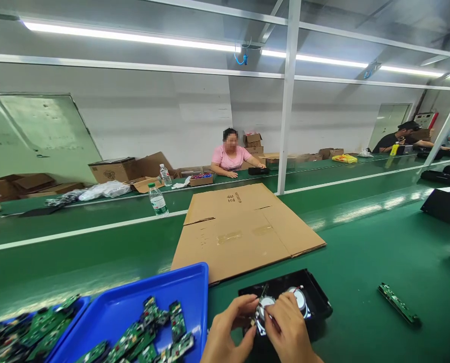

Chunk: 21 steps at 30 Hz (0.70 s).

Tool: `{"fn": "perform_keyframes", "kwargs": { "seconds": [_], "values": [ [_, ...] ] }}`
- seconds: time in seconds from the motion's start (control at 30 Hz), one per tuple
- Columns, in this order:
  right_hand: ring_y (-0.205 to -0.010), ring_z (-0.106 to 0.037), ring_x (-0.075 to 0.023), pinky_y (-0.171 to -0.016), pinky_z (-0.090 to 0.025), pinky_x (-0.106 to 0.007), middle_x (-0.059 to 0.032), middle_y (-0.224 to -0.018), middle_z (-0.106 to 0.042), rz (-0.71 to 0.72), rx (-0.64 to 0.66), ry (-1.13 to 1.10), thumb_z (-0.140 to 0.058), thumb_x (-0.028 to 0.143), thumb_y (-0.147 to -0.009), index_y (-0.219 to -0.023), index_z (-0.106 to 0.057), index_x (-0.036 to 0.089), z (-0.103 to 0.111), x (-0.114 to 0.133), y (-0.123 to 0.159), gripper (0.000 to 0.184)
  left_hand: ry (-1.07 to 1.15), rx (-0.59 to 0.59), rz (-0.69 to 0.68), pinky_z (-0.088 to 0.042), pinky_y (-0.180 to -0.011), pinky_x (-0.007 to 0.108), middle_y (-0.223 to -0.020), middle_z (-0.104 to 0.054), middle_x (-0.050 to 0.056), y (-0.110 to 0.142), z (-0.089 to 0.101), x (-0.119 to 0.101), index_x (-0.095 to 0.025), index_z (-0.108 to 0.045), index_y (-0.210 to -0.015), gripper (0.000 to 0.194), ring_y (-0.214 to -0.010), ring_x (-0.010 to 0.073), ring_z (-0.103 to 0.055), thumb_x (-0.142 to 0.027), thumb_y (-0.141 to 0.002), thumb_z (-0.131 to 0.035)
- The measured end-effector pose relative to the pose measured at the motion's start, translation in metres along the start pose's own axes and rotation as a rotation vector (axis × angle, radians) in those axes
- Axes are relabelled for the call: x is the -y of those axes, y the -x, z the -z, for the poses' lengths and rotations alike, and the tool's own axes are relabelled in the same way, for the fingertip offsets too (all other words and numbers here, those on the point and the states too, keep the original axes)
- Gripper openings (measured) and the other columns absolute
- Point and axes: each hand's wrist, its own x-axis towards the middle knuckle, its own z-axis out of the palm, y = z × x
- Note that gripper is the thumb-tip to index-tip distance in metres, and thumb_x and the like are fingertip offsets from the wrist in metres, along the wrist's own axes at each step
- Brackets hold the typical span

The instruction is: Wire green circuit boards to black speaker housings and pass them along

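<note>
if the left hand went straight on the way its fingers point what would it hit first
The round speaker in the black plastic housing: the left hand points right into it, and its fingertips seem already at the speaker's edge, though depth is unclear. The right hand lies just beyond.

Body check from my remote feed: only the person's own hands show, low in the head view. Left hand (227, 327): bare, long fingers (247, 305). Right hand (291, 327): bare too, its back toward the camera, the wrist running into the bottom edge of the frame. Nails are too small for me to read. Clothing stays hidden below the frame.
</note>
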Motion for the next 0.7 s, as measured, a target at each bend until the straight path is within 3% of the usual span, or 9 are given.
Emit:
{"fn": "perform_keyframes", "kwargs": {
  "seconds": [0.3, 0.43, 0.5, 0.6, 0.7],
  "values": [
    [-0.055, -0.045, -0.0124, -0.056, -0.038, -0.027, 0.0012, -0.058, -0.048, -0.06, 0.104, -0.032, -0.038, 0.01, -0.09, -0.072, -0.047, 0.02, 0.004, -0.001, 0.004, 0.023, 0.077, 0.001, 0.094, -0.056, -0.078, 0.027, -0.089, -0.076, 0.003, -0.002, 0.001, -0.008, -0.022, -0.064, -0.086, 0.024, -0.083, 0.0202, -0.071, -0.021, -0.063, -0.069],
    [-0.061, -0.054, -0.0145, -0.062, -0.045, -0.033, -0.0022, -0.062, -0.058, -0.25, 0.379, -0.083, -0.037, 0.021, -0.094, -0.073, -0.057, 0.027, 0.015, -0.004, -0.002, 0.03, 0.176, 0.012, 0.172, -0.056, -0.074, 0.027, -0.093, -0.075, 0.005, -0.008, 0.007, -0.015, -0.022, -0.065, -0.096, 0.039, -0.091, 0.023, -0.07, -0.021, -0.058, -0.076],
    [-0.067, -0.058, -0.0144, -0.067, -0.047, -0.034, -0.002, -0.068, -0.063, -0.31, 0.501, -0.134, -0.041, 0.025, -0.095, -0.077, -0.063, 0.033, 0.02, -0.003, -0.005, 0.029, 0.243, 0.014, 0.213, -0.055, -0.068, 0.025, -0.09, -0.074, 0.004, -0.012, 0.013, -0.015, -0.022, -0.064, -0.1, 0.041, -0.082, 0.0202, -0.07, -0.025, -0.061, -0.078],
    [-0.071, -0.061, -0.0144, -0.069, -0.047, -0.035, -0.0008, -0.07, -0.066, -0.283, 0.55, -0.166, -0.041, 0.027, -0.095, -0.08, -0.066, 0.037, 0.023, 0.003, -0.01, 0.03, 0.276, 0.148, 0.304, -0.052, -0.057, 0.022, -0.081, -0.07, -0.001, -0.016, 0.022, -0.012, -0.023, -0.062, -0.106, 0.041, -0.064, 0.0144, -0.067, -0.025, -0.067, -0.076],
    [-0.076, -0.062, -0.0145, -0.07, -0.047, -0.035, 0.0007, -0.076, -0.068, -0.208, 0.614, -0.234, -0.041, 0.03, -0.096, -0.089, -0.066, 0.04, 0.028, 0.007, -0.015, 0.028, 0.268, 0.257, 0.331, -0.051, -0.054, 0.023, -0.072, -0.068, -0.004, -0.015, 0.033, -0.012, -0.025, -0.064, -0.108, 0.048, -0.056, 0.0134, -0.065, -0.022, -0.062, -0.078]
  ]
}}
